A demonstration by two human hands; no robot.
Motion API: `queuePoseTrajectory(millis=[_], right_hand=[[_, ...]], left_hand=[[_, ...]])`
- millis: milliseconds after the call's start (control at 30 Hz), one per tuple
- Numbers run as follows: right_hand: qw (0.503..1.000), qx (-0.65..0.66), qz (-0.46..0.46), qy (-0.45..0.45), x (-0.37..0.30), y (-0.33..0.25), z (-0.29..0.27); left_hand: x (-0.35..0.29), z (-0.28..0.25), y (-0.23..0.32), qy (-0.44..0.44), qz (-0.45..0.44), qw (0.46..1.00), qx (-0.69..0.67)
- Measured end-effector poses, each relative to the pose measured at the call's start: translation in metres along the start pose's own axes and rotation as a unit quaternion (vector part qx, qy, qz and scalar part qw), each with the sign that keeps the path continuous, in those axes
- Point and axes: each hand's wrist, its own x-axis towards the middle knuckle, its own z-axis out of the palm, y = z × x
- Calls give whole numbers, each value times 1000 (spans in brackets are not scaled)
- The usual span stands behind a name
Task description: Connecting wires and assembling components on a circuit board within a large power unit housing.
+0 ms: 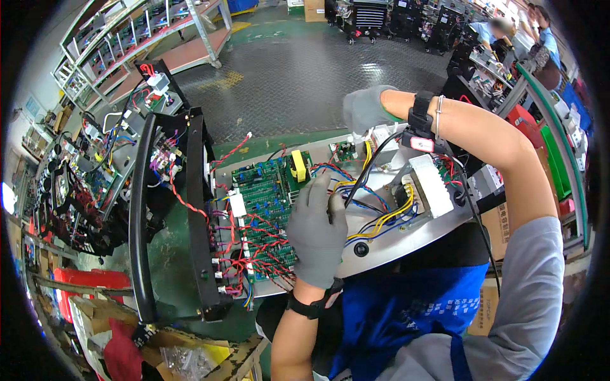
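Observation:
An open metal chassis [387, 247] lies before me, with a green circuit board [260, 197] and many coloured wires. My left hand [318, 232], in a grey glove, is over the board's right side, its fingers curled and thumb drawn in. A black cable [365, 166] runs down to its thumb; whether the fingers grip it is hidden. My right hand [368, 111], also gloved, is bent over the chassis's far edge beside a small board [344, 150]. Its fingers are curled inward, and whatever they hold is hidden. A white finned block [431, 186] sits at the chassis's right.
A black front panel with a bar handle [145, 216] stands at the chassis's left end. Further left are more opened units [114, 152]. A metal rack [159, 38] stands beyond. Below left is a cardboard box [238, 355] with a clear bag. Other people [540, 47] work far right.

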Motion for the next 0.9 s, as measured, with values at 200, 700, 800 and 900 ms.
queuePoseTrajectory(millis=[200, 700, 800, 900], right_hand=[[971, -54, 109, -206, 9, 1, -9], [927, 367, -7, -82, -21, 12, 25], [946, 116, -278, 120, -34, 19, 27], [957, 257, -133, 6, -42, 3, 20]], left_hand=[[2, 4, 6, 36, 45, 998, 10], [12, 25, 8, 9, -9, 999, -42], [30, 35, 3, 36, -5, 997, -67], [35, 42, -2, 28, -11, 997, -75]])
